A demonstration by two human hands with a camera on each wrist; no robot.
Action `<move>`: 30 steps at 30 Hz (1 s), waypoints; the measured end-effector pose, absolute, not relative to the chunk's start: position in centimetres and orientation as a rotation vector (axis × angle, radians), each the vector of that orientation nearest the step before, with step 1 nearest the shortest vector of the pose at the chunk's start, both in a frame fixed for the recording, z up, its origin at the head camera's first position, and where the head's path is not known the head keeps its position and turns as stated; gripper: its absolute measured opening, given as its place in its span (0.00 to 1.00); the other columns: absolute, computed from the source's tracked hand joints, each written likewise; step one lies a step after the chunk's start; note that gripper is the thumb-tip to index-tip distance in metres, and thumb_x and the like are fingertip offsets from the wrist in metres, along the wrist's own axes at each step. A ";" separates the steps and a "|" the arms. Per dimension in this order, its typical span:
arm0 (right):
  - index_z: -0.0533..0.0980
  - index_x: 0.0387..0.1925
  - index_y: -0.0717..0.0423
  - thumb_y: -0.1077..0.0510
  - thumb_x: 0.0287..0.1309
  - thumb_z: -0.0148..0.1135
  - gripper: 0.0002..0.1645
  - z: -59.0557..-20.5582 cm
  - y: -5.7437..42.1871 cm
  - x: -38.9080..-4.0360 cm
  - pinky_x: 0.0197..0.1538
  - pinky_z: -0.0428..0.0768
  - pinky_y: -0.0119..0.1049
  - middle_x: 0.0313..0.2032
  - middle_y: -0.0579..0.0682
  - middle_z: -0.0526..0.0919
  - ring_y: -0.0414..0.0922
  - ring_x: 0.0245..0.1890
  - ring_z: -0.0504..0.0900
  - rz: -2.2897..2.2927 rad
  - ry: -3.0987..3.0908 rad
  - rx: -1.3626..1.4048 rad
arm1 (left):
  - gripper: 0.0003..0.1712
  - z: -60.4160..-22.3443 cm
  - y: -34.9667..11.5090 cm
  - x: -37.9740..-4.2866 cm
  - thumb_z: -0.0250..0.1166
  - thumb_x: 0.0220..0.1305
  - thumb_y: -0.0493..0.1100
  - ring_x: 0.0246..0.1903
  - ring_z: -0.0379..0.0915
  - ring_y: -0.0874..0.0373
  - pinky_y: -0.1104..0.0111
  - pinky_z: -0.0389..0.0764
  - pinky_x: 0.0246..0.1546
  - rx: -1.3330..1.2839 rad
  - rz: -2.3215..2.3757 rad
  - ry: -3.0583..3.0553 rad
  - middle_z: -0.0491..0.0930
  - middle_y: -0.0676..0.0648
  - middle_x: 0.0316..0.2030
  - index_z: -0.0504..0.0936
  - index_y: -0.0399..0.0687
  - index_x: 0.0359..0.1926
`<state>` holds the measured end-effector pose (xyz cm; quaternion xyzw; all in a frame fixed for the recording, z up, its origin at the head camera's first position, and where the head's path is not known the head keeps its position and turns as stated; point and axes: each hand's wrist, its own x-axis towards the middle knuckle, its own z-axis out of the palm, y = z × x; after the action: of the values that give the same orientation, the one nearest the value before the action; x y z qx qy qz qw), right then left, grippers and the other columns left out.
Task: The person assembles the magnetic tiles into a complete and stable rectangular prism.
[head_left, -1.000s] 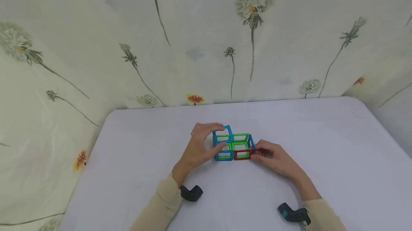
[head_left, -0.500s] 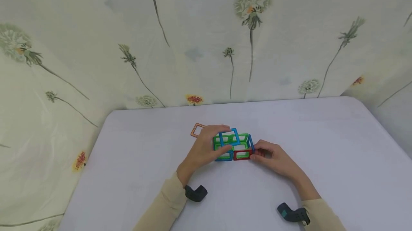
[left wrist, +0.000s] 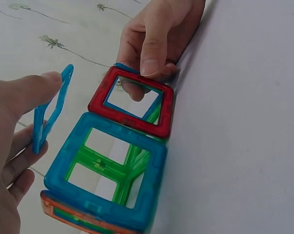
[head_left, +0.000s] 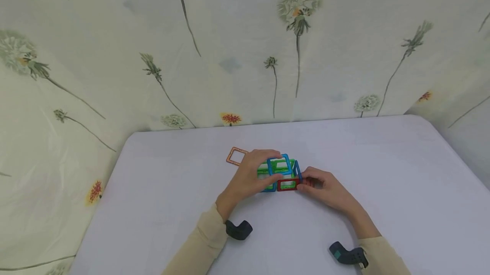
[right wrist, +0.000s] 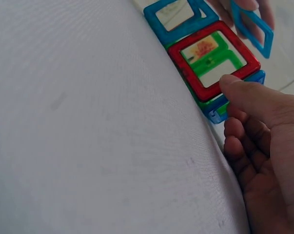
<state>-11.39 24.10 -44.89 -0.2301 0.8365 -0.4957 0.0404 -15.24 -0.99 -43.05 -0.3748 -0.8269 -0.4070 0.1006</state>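
Note:
Square magnetic tiles stand joined as a low box. Its front has a red tile [left wrist: 102, 89] and a blue tile [left wrist: 156, 170]; green tiles [left wrist: 107, 168] show inside, and an orange tile [left wrist: 83, 219] closes the left end. My left hand [head_left: 252, 175] pinches a light-blue magnetic tile [left wrist: 38, 126] by thumb and fingertips, tilted above the box and apart from it in the left wrist view. At the box's right front corner, my right hand [head_left: 327, 185] pinches the red tile, thumb on its face and fingers behind by the dark blue end tile [head_left: 297, 170].
A loose orange tile [head_left: 230, 156] lies on the white table [head_left: 172, 173] behind my left hand, which partly covers it. A floral cloth [head_left: 237, 83] hangs behind the table's far edge. Black wrist devices [head_left: 239, 230] sit at both cuffs.
My left hand has moved right with the light-blue tile, from over the box's left half to nearer its right half. The right hand keeps its grip at the corner.

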 end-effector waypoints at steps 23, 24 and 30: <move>0.79 0.39 0.55 0.62 0.57 0.64 0.08 -45.0 24.3 -11.4 0.33 0.76 0.29 0.30 0.50 0.78 0.41 0.31 0.74 -1.543 2.543 -0.766 | 0.25 -43.1 0.9 -15.2 0.71 0.54 0.50 0.57 0.72 0.61 0.65 0.68 0.63 -1.161 -1.076 -2.468 0.79 0.51 0.54 0.78 0.49 0.53; 0.79 0.39 0.55 0.63 0.57 0.64 0.08 -45.0 24.3 -11.4 0.33 0.76 0.29 0.30 0.50 0.78 0.41 0.30 0.74 -1.544 2.543 -0.768 | 0.25 -43.1 0.9 -15.2 0.70 0.55 0.50 0.57 0.71 0.61 0.65 0.68 0.63 -1.161 -1.066 -2.477 0.79 0.50 0.54 0.78 0.50 0.53; 0.79 0.39 0.56 0.64 0.56 0.64 0.08 -45.2 24.2 -11.4 0.32 0.75 0.29 0.29 0.50 0.78 0.40 0.30 0.74 -1.556 2.541 -0.800 | 0.24 -43.1 1.0 -15.0 0.68 0.57 0.52 0.59 0.69 0.61 0.63 0.67 0.65 -1.142 -1.005 -2.525 0.78 0.51 0.56 0.77 0.53 0.54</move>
<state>-11.37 24.22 -45.19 -0.2592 0.8233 -0.5042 0.0282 -14.98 0.98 -43.08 -0.3856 -0.8525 -0.3394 0.0969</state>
